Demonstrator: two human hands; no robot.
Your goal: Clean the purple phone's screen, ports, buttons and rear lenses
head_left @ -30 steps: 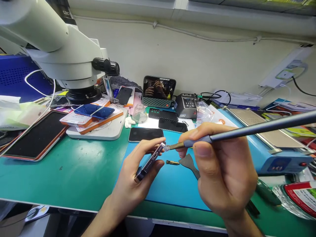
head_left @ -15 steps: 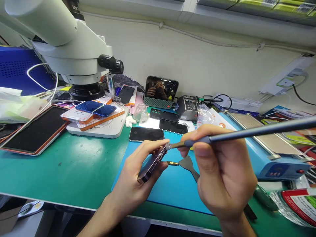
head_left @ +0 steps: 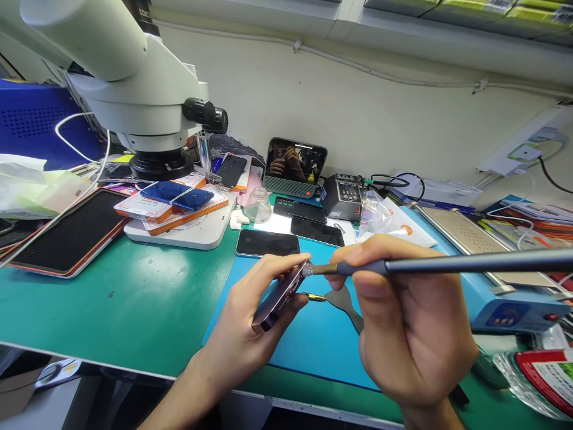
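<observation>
Green tabletop (head_left: 134, 310) is carrying a microscope (head_left: 134, 95) and blue mat (head_left: 313, 346). Left hand (head_left: 242, 340) fingers are gripping a phone (head_left: 280, 295); right hand (head_left: 412, 340) fingers are pinching a brush (head_left: 447, 263), bristles touching the phone's end beside the left fingertips.

Pale wall (head_left: 403, 119) with a thin cable (head_left: 380, 74) behind green workbench (head_left: 111, 304).

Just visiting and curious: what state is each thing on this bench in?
Left hand, shut on the phone.
Phone, held tilted over the blue mat.
Right hand, pinching the brush like a pen.
Brush, bristles touching the phone's end.
Black phone, lying flat, screen dark.
</observation>
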